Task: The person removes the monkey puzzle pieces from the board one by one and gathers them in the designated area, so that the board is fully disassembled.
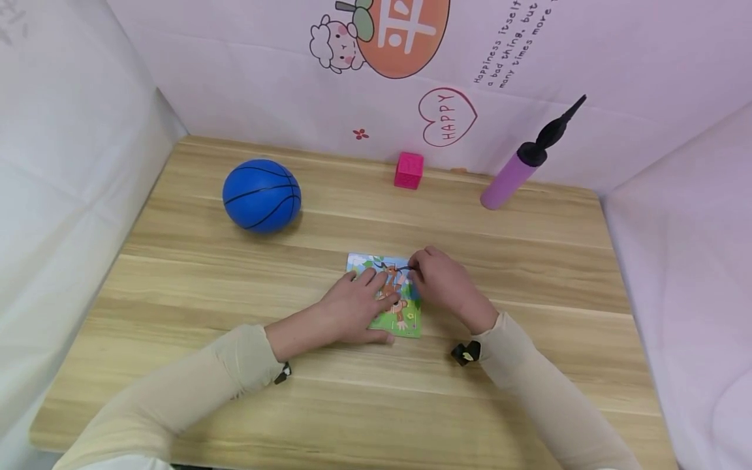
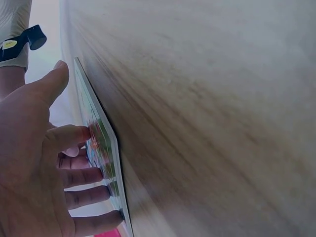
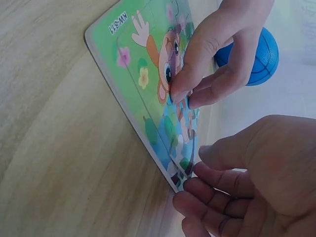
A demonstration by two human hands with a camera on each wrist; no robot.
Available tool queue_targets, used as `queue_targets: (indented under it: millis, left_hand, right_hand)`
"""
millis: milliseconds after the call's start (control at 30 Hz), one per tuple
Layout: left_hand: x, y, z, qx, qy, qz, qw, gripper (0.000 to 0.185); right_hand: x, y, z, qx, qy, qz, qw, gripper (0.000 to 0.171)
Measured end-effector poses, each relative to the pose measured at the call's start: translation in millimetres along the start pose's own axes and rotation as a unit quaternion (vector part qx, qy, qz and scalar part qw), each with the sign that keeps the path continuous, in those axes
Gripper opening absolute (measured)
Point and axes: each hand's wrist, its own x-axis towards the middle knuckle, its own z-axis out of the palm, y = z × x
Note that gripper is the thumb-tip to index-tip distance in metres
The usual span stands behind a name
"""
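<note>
While the puzzle (image 1: 388, 294) lay flat in front of the ball (image 1: 262, 195), the left hand (image 1: 352, 310) pressed it with straight fingers and the right hand (image 1: 440, 281) pinched its far edge. It seemed thin, light and stiff, best gripped at an edge.

- I see the flat cartoon jigsaw puzzle board (image 1: 384, 295) lying at the centre of the light wooden table (image 1: 529, 365).
- The blue rubber ball (image 1: 262, 195) sits at ten o'clock from it.
- The small pink cube (image 1: 408, 170) sits at twelve.
- The purple plastic hand pump (image 1: 517, 171) leans at two.
</note>
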Motion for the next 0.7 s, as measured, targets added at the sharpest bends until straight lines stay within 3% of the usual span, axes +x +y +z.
queue_targets:
  millis: [400,700]
  left_hand:
    - [3.3,2.0,-2.5,-0.009,-0.005,0.001,1.0000,0.086]
    - [0.5,4.6,-6.5,-0.026,-0.009,-0.008,0.9996,0.089]
  right_hand:
    - [-2,6,-5,0.096,0.013,0.029,0.995,0.014]
    - [-3,18,-18,0.238,-0.016,0.034,0.971,0.007]
